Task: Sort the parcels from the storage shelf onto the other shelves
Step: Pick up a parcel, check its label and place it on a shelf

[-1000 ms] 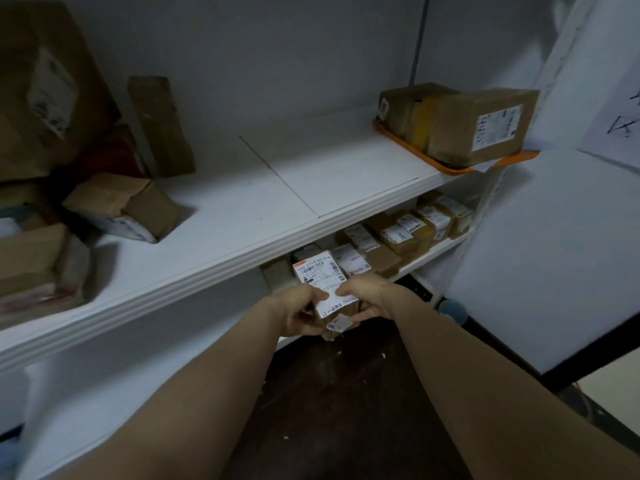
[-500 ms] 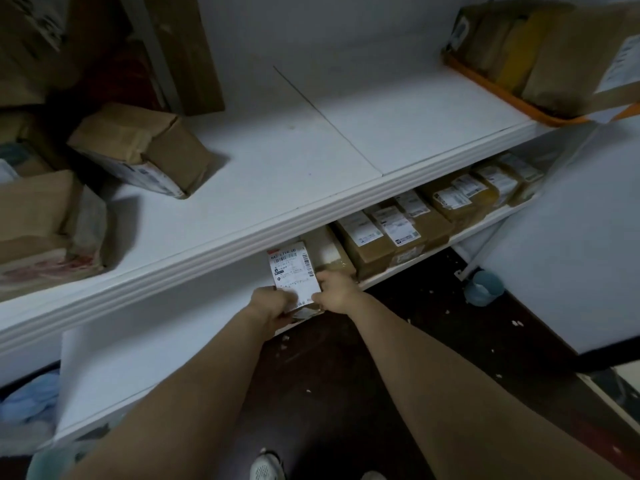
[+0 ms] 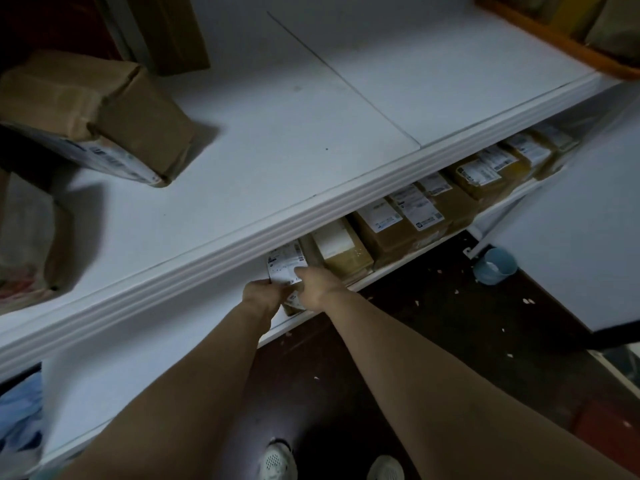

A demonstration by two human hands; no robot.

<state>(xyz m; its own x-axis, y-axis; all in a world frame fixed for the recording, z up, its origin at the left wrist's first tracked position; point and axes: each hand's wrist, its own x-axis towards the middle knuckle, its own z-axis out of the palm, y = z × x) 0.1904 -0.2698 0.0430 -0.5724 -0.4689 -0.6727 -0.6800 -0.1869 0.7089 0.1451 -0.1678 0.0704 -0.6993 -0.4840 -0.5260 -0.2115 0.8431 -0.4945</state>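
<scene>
A small brown parcel (image 3: 285, 266) with a white label on top sits at the front of the lower shelf (image 3: 391, 268), partly under the upper shelf's edge. My left hand (image 3: 261, 295) grips its left side and my right hand (image 3: 315, 285) grips its right side. It lies just left of a row of several labelled brown parcels (image 3: 412, 216) lined up along the lower shelf. The parcel's far end is hidden by the upper shelf (image 3: 311, 202).
On the upper shelf lie a crumpled brown parcel (image 3: 100, 116) at left, more boxes (image 3: 27, 233) at the far left, and an orange tray (image 3: 554, 39) at top right. A blue cup (image 3: 497, 265) stands on the dark floor. A white panel (image 3: 581, 237) stands right.
Both hands have carried the labelled parcel forward and down, from in front of the shelves to the lower shelf beside the row. The view has tilted downward and my shoes now show.
</scene>
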